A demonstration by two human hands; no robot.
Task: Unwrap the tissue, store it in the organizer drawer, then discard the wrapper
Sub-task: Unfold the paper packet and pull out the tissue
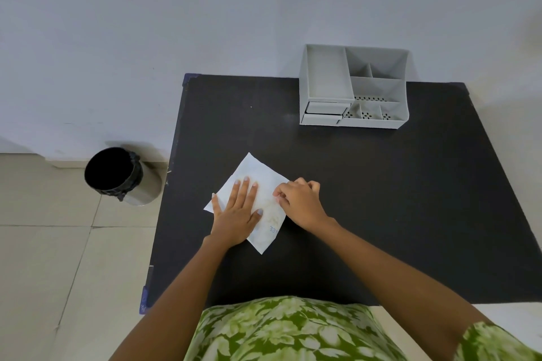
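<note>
A white wrapped tissue packet (254, 174) lies flat, turned like a diamond, on the black table (381, 184). My left hand (237, 214) presses down on its middle with fingers spread. At the packet's right edge, my right hand (299, 199) pinches the wrapper between fingertips. The grey organizer (353, 86) stands at the table's far edge; its two small drawers (324, 113) sit at its front left, the lower one pulled slightly out.
A bin with a black liner (113, 174) stands on the tiled floor left of the table, against the wall. The white wall runs right behind the organizer. The table's near edge is at my body.
</note>
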